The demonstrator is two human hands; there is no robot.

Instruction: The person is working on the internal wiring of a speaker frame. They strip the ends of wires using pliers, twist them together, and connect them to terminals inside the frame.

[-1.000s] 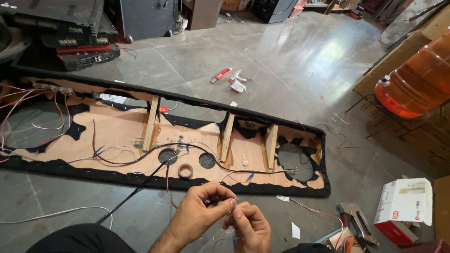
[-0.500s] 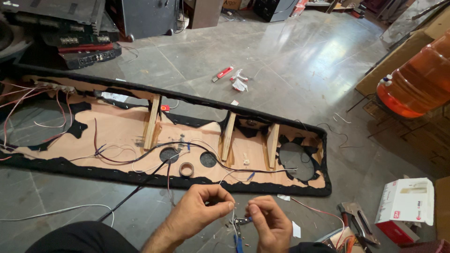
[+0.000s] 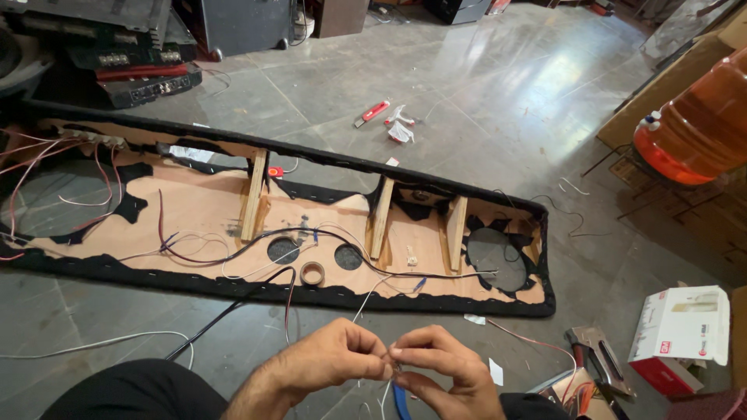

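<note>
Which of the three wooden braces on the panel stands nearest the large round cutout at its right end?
The rightmost wooden brace, short and upright just left of that large round cutout; the other two braces stand further left.

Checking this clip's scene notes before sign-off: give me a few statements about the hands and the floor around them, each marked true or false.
1. Both hands pinch thin wires together between their fingertips: left hand, right hand, thin wires. True.
2. A roll of tape lies on the long wooden panel. True.
3. The orange water jug stands on the panel. False: it sits off to the right, away from the panel.
4. The red utility knife is in the right hand. False: it lies on the floor beyond the panel.
</note>
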